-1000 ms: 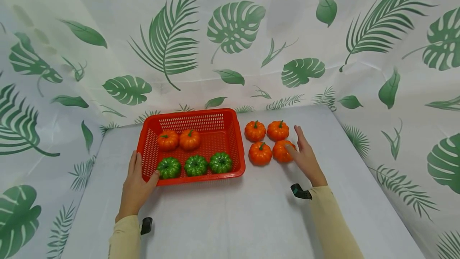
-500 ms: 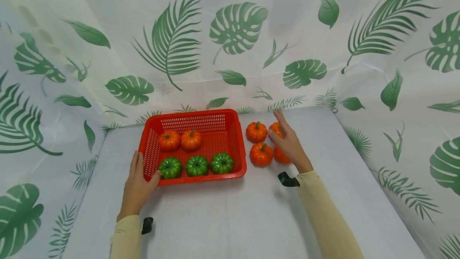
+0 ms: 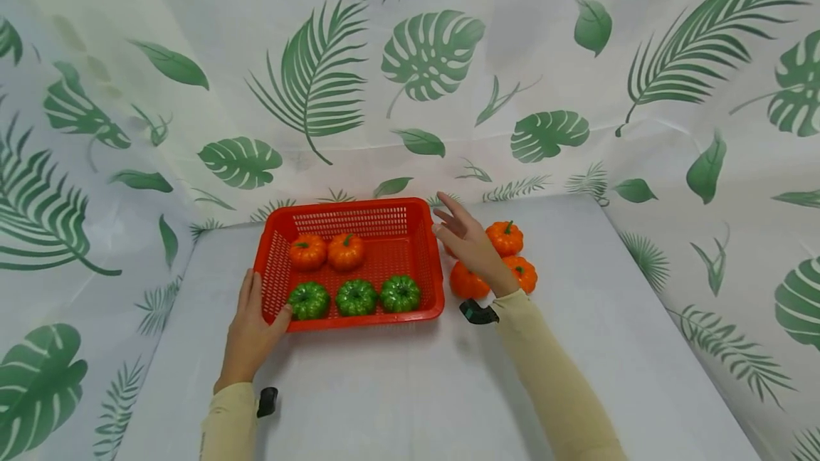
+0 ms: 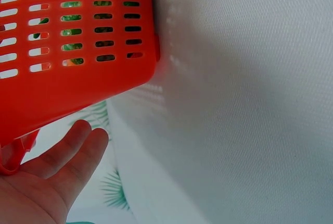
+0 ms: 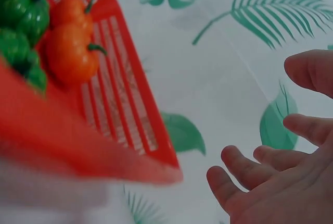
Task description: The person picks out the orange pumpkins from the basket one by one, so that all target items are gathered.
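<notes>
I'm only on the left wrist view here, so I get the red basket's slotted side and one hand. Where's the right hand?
Observer: The head view puts the right hand beside the right end of the red basket.
Operator: Is it holding anything?
Observer: No, the right wrist view shows its fingers spread with nothing between them.
Operator: What's inside the basket? The slots only give me glimpses.
Observer: From the head view, three green pumpkins and two orange ones.
</notes>
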`<action>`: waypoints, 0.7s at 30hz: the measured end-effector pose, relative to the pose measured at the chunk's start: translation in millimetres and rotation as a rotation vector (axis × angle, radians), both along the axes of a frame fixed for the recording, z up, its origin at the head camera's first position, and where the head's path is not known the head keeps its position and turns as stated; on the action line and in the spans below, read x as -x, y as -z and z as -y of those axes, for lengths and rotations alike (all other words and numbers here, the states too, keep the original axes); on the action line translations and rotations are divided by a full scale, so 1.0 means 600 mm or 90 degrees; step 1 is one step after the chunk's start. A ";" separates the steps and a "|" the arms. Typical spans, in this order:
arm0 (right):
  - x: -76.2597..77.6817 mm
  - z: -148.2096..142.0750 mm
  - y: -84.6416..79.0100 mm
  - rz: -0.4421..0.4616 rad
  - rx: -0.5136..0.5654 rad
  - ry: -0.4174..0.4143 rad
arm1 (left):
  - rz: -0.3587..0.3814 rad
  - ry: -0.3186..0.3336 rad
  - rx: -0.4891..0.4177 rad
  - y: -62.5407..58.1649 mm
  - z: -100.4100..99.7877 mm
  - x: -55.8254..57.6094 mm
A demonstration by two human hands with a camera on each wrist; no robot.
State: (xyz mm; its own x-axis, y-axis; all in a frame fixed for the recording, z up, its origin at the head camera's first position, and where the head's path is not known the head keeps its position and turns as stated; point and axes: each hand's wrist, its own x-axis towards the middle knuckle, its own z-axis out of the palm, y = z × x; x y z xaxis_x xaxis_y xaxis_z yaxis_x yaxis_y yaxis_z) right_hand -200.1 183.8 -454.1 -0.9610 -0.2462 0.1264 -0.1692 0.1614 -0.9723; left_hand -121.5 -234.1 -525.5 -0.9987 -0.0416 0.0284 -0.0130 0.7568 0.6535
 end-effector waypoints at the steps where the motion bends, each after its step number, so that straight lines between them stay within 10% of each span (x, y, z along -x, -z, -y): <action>1: 0.003 0.008 -0.001 0.000 0.007 -0.010 | 0.001 0.000 0.001 0.000 0.000 0.000; 21: 0.062 0.133 0.031 -0.028 0.060 -0.034 | -0.003 -0.009 -0.004 0.002 -0.001 0.003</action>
